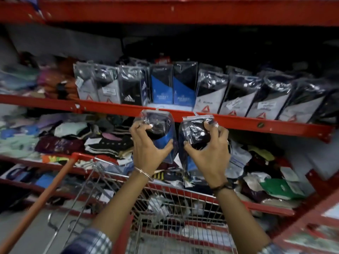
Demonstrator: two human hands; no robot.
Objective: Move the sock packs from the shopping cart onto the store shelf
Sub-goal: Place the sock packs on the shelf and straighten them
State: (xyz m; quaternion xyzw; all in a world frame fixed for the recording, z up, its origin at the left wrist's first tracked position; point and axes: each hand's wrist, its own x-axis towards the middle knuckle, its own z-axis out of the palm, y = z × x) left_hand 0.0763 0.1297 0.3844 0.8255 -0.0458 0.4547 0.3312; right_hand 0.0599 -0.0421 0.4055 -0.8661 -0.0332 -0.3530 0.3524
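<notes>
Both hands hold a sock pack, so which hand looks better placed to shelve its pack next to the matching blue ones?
Probably the left hand. Its blue-and-black pack sits just below the two upright blue packs on the shelf. The right hand holds its pack further right, below the grey-and-black packs.

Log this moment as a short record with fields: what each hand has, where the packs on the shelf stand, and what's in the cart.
left hand: closed grip on a sock pack with blue card, held upright below the shelf edge
right hand: closed grip on a dark sock pack, beside the first
shelf: red metal; row of sock packs standing upright along its front
cart: wire basket below the hands, more packs inside
task state: both held packs not yet on the shelf
</notes>
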